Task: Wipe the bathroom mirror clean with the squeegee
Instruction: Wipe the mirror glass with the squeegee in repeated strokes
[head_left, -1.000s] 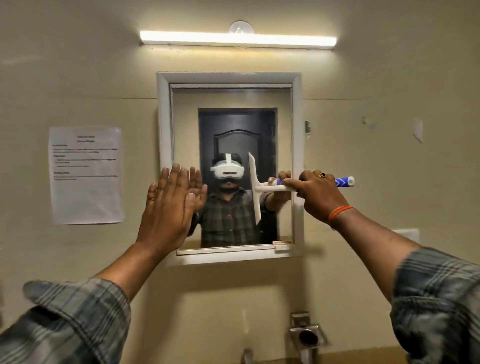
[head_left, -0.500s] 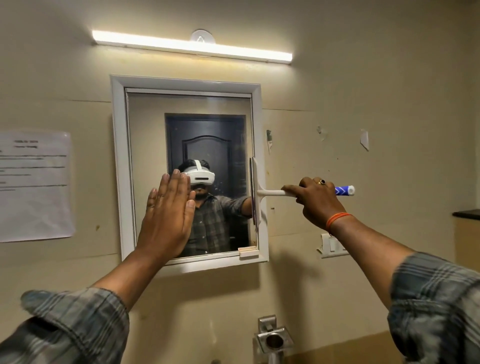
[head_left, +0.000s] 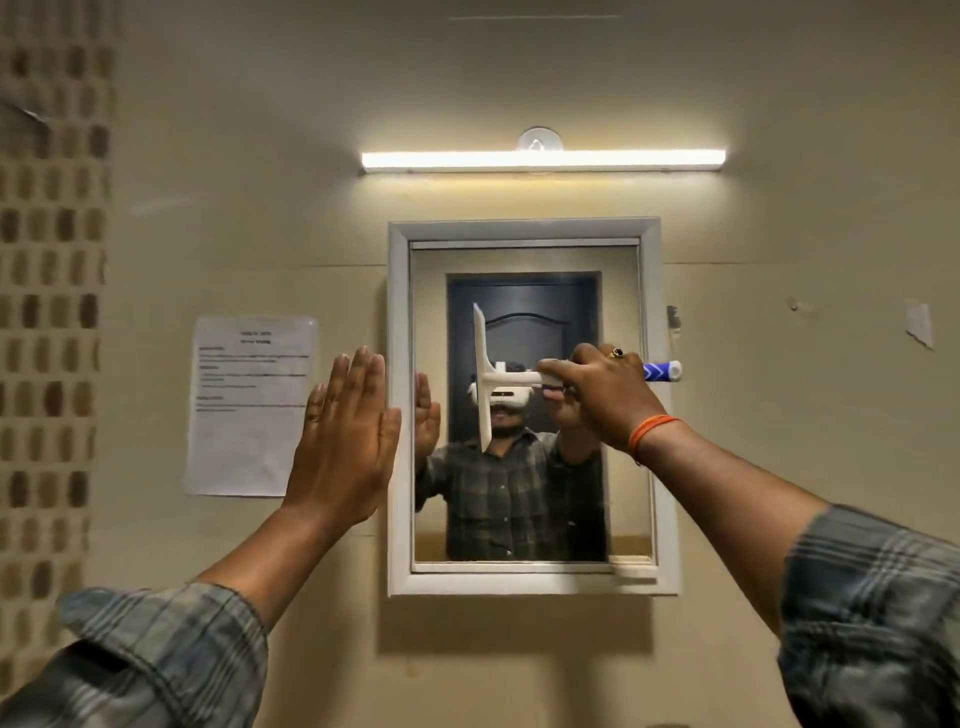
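Observation:
The mirror (head_left: 524, 260) hangs on the beige wall in a white frame (head_left: 399, 405). My right hand (head_left: 605, 397) grips the handle of a white squeegee (head_left: 483, 382) with a blue end. Its blade stands upright against the glass near the mirror's middle, left of my fist. My left hand (head_left: 345, 441) is flat with straight fingers, raised at the mirror's left frame edge; whether it touches the frame or wall I cannot tell. The glass reflects a person in a plaid shirt and a dark door.
A lit tube light (head_left: 543, 160) runs above the mirror. A printed paper notice (head_left: 249, 405) is stuck on the wall to the left. A patterned tile strip (head_left: 49, 312) lines the far left wall. Small marks and a paper scrap (head_left: 918, 323) dot the wall at right.
The squeegee blade has moved left, from the mirror's right frame edge to its middle. My left hand now sits at the left frame edge instead of over the glass. The camera view has shifted.

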